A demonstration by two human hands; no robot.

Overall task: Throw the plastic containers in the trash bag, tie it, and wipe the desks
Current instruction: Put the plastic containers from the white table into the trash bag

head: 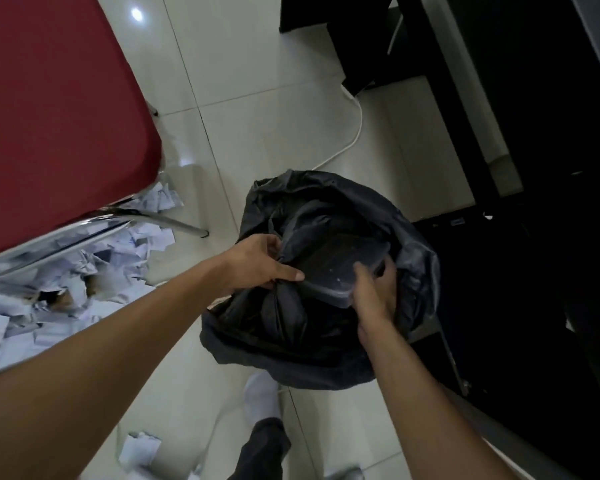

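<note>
A black trash bag (291,348) stands open on the white tiled floor in the middle of the view. My left hand (260,263) grips the bag's near left rim and holds the mouth apart. A dark plastic container (333,268) with a clear lid edge lies tilted inside the bag's opening. My right hand (371,294) holds the container's near right corner, fingers curled around its edge. The bottom of the bag is dark and hidden.
A red-seated chair (59,116) with chrome legs stands at the left, over a heap of torn white paper (84,271). More paper scraps (139,448) lie near my socked foot (262,396). A dark desk (534,271) fills the right side; a white cable (357,129) crosses the floor.
</note>
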